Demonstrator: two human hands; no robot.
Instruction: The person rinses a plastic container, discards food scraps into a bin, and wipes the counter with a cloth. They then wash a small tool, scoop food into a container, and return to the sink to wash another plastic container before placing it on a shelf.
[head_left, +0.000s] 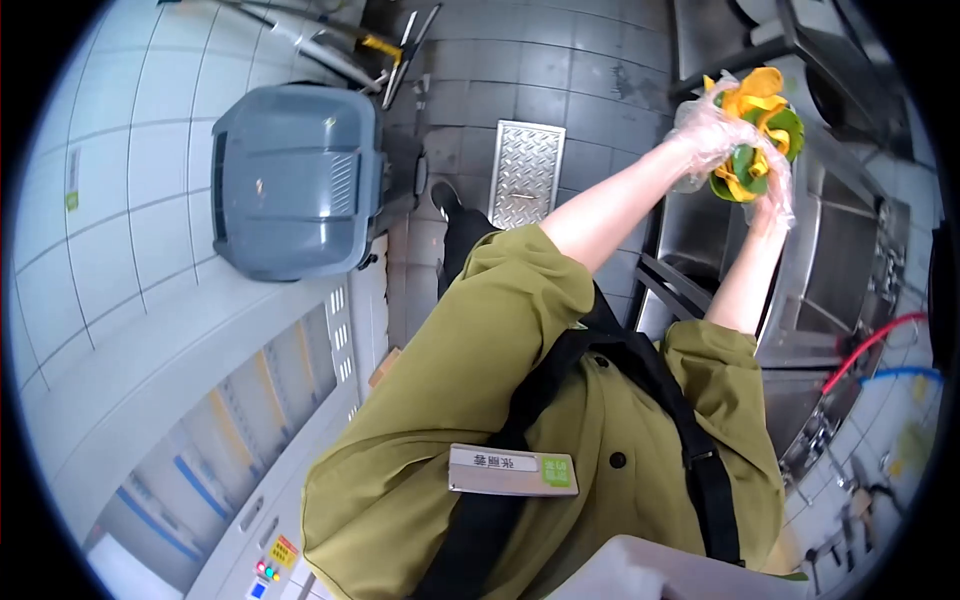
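Both hands wear clear plastic gloves and are together at the upper right, over the edge of the metal sink. My left hand (712, 135) is closed around the left side of a bundle of yellow and green peels (757, 125). Curled against the lower right side of the same bundle is my right hand (775, 190). Yellow strips stick out at the top and between the hands, with rounded green pieces beneath them. The gloves and peels hide some of the fingertips.
A grey lidded bin (295, 182) stands at the left by the tiled wall. A metal floor plate (527, 172) lies near the middle. Steel sinks (825, 250) line the right side, with a red hose (872, 350). A squeegee (400, 55) is at the top.
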